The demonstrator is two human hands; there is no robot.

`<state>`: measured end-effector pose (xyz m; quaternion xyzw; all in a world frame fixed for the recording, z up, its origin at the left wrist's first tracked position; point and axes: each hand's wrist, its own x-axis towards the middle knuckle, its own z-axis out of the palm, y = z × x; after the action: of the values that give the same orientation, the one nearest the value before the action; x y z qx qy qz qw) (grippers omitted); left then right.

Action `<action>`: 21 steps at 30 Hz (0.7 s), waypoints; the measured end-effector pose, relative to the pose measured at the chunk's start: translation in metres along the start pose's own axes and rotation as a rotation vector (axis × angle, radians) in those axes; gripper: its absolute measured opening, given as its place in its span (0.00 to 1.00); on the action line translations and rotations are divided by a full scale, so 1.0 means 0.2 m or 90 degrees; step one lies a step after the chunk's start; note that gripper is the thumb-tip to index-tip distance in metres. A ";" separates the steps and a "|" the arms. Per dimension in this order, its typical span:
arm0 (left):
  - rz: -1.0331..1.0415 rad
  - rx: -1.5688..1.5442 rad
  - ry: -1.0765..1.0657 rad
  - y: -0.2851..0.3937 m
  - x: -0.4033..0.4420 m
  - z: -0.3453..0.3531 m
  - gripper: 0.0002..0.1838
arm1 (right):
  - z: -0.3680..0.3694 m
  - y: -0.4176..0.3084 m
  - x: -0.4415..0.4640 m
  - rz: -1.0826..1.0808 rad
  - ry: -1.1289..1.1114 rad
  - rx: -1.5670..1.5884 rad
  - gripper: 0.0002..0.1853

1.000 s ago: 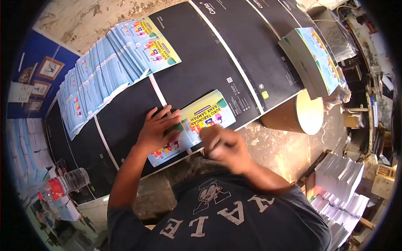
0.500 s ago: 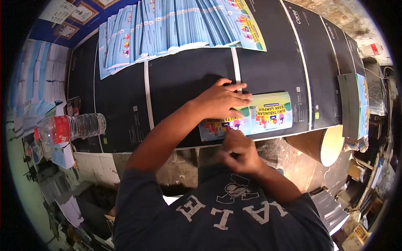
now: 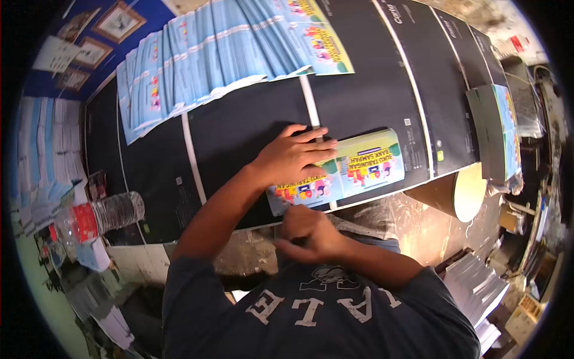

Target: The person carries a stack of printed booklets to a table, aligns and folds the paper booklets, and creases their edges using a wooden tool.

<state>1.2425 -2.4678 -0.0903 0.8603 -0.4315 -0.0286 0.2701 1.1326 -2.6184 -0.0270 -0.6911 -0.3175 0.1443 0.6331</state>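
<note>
A small stack of printed sheets (image 3: 371, 164) with a yellow and blue cover design lies at the table's front edge. My left hand (image 3: 294, 157) rests on its left part, fingers apart and pointing right. By the front left corner of this stack is my right hand (image 3: 308, 230), its fingers curled and slightly blurred; whatever they hold, if anything, is hidden. Beyond my hands, a long fanned row of blue booklets (image 3: 209, 57) covers the back left of the black table (image 3: 251, 119). A taller stack (image 3: 493, 131) of the same print stands at the right end.
A large bottle with a red label (image 3: 98, 216) lies at the front left. Piles of paper (image 3: 51, 155) stand further left. Below the table's right end are a round brown tube (image 3: 460, 191) and a paper stack (image 3: 475, 284). Framed pictures (image 3: 118, 23) hang on the blue wall.
The view has shifted and turned. My left hand stays on the sheets, now further over their left part. My right hand has moved left along the front edge, to the near left corner.
</note>
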 end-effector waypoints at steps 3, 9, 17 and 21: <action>-0.018 -0.015 -0.029 -0.02 -0.01 -0.01 0.33 | -0.32 -0.22 -0.03 -0.112 0.104 0.100 0.11; -0.105 -0.006 -0.108 0.06 0.07 -0.10 0.43 | -0.35 0.05 -0.18 0.065 0.129 -0.007 0.12; -0.306 0.055 -0.006 0.32 0.20 -0.08 0.14 | -0.34 0.08 -0.19 0.060 0.150 -0.027 0.11; -0.185 0.317 0.130 0.43 0.14 0.00 0.10 | -0.35 0.09 -0.17 0.042 0.176 -0.012 0.10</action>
<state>1.1976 -2.5309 -0.0420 0.9511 -0.2684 0.1260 0.0860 1.1541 -2.6937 -0.0403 -0.7202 -0.2056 0.0659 0.6593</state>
